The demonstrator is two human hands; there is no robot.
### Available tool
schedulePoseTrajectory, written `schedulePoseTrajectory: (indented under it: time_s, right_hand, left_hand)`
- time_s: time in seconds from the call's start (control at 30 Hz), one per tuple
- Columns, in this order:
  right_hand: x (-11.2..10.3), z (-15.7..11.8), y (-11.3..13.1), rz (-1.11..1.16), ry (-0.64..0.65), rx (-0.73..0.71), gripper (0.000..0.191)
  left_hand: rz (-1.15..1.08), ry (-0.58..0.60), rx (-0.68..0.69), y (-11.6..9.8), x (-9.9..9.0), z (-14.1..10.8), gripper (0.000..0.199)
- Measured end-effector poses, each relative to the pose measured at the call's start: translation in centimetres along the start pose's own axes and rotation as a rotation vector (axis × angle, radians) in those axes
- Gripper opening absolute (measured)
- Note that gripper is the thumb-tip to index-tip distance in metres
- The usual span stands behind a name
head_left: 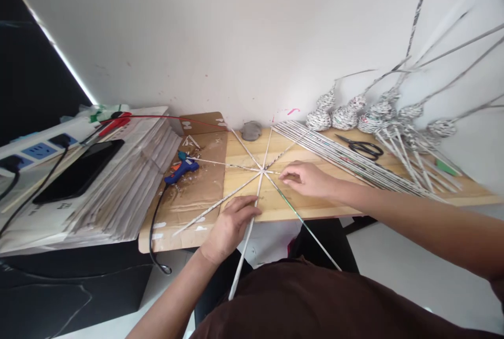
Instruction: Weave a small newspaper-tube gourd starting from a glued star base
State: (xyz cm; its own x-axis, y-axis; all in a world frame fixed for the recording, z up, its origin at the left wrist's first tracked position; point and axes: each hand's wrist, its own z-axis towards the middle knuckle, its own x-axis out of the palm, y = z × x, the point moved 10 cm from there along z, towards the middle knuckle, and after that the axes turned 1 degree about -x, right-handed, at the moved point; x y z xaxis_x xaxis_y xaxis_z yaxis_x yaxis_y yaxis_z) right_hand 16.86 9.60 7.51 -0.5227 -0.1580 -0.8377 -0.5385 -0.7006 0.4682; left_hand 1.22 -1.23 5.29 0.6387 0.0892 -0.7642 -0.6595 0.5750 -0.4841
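Note:
Several thin rolled-paper sticks cross at one centre (pixel 262 169) and fan out like a star on the wooden tabletop (pixel 287 205). My left hand (pixel 232 223) has its fingers closed about the paper stick (pixel 244 252) that runs over the table's front edge toward my body. To the right of the centre, my right hand (pixel 305 178) pinches another paper stick (pixel 273 172), whose far part is hidden under the hand. Between both hands a greenish paper stick (pixel 299 217) slants down past the table edge, touched by neither.
A blue glue gun (pixel 181 170) lies on cardboard (pixel 197 200) at left, beside stacked paper (pixel 137 192) with a phone (pixel 81 171) and power strip (pixel 39 149). Black scissors (pixel 364 147), loose paper sticks (pixel 334 152) and several woven paper gourds (pixel 318 119) occupy the right. A grey lump (pixel 251 130) sits by the wall.

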Motion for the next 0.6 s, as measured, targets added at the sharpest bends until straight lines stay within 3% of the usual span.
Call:
schedulePoseTrajectory:
  time_s: [0.13, 0.37, 0.47, 0.6]
  right_hand:
    - [0.1, -1.1, 0.7, -0.004, -0.05, -0.061, 0.014]
    - [-0.9, -1.7, -0.2, 0.121, -0.169, 0.013, 0.011]
    - [-2.9, -1.8, -1.9, 0.019, -0.238, 0.087, 0.011]
    - [-5.0, -2.5, -6.1, -0.328, -0.155, 0.261, 0.016]
  left_hand:
    - [-0.038, -0.01, -0.015, -0.3, 0.3, 0.3, 0.024]
    - [-0.06, 0.004, -0.083, 0.1, -1.0, 0.0, 0.017]
    - [-0.019, -0.054, -0.117, 1.1, -2.0, 0.6, 0.017]
    - [0.081, -0.169, -0.102, 2.3, -2.9, 1.4, 0.021]
